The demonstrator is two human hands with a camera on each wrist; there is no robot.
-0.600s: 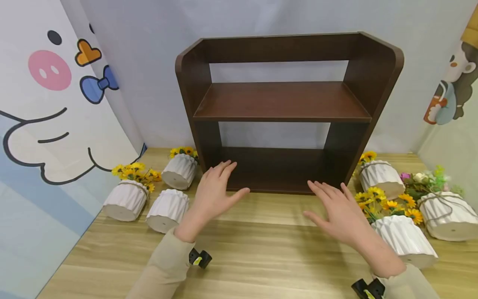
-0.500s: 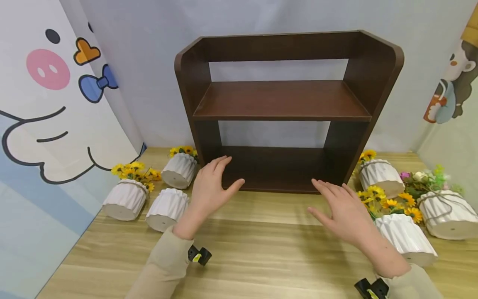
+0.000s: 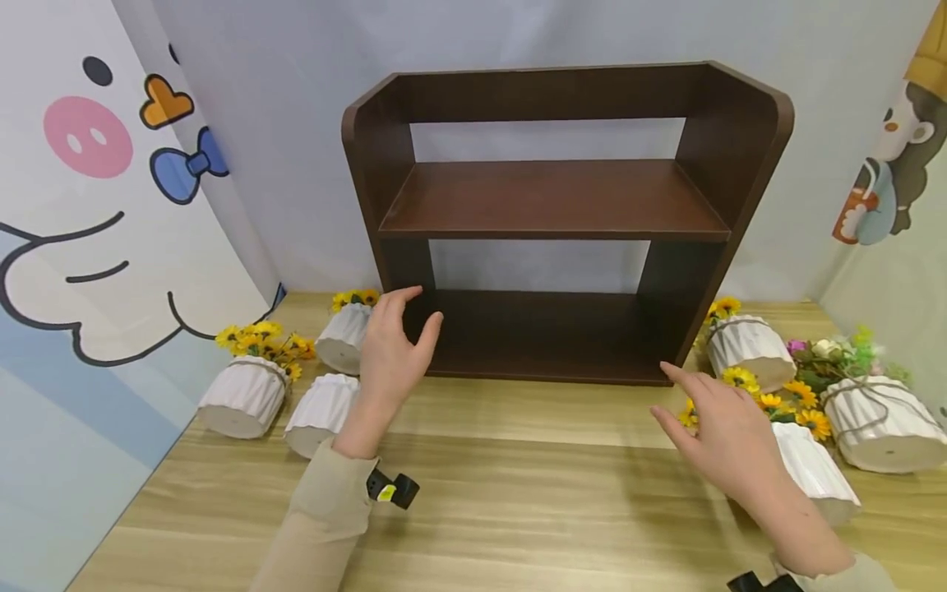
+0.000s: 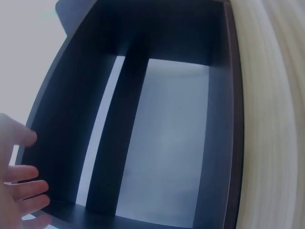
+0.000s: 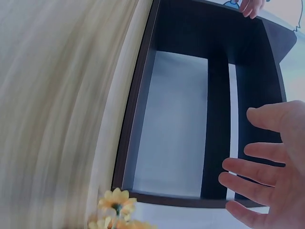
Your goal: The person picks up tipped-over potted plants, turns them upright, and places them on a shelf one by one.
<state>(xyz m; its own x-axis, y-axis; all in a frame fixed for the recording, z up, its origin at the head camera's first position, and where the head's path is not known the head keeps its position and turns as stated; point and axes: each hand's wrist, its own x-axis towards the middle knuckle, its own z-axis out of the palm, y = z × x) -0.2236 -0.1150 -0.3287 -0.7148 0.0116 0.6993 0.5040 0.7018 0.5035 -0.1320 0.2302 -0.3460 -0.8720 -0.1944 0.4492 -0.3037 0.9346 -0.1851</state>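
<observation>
A dark brown two-tier shelf [image 3: 555,197] stands on the table against the back wall, its tiers bare. My left hand [image 3: 395,349] hovers by the shelf's lower left side, thumb apart from the fingers, holding nothing; whether it touches the panel I cannot tell. In the left wrist view its fingers [image 4: 29,191] spread near the shelf's edge. Over the yellow flowers [image 3: 773,403] at the right is my right hand [image 3: 728,436], fingers extended and holding nothing. It partly covers a white pot [image 3: 814,473]. The right wrist view has that hand's fingers [image 5: 250,171] in front of the shelf.
Left of the shelf are white pleated pots: one with yellow flowers [image 3: 244,399], one behind the left hand [image 3: 344,337], and a front pot [image 3: 320,415]. More stand at right: a back pot [image 3: 750,353] and one with mixed flowers [image 3: 884,423]. The wooden table [image 3: 518,493] extends forward.
My hands have moved apart: the left shifted left and slightly up toward the shelf's side, the right shifted right and down over the flowers. Shelf and pots stay put.
</observation>
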